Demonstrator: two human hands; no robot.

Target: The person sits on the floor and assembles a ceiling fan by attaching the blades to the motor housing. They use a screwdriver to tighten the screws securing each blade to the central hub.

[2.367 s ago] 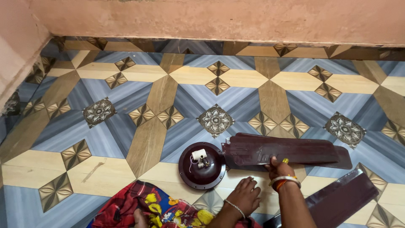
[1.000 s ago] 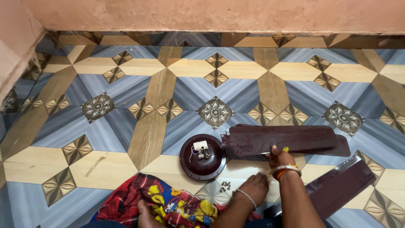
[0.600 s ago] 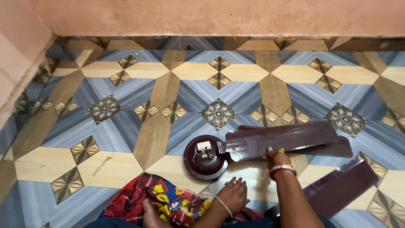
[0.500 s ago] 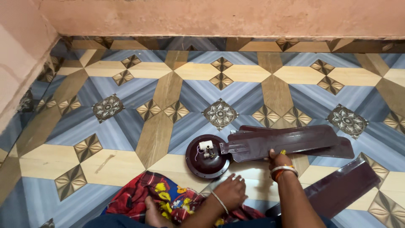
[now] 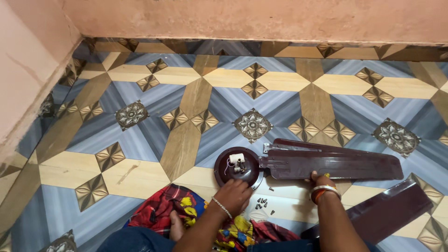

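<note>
Head view: the left hand (image 5: 235,193) has come forward from the cloth to rest, fingers loosely curled, on the rim of the round fan motor (image 5: 238,167). The right hand (image 5: 321,182) still presses the dark maroon blade (image 5: 333,164), now joined to the motor, against the tiled floor (image 5: 140,140). Loose screws (image 5: 262,203) lie beside them.

left hand (image 5: 237,192) on fan motor (image 5: 238,166), blade (image 5: 333,164)

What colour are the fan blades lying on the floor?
Dark maroon-brown, glossy; the fan blades show best in the head view, by the right hand.
</note>
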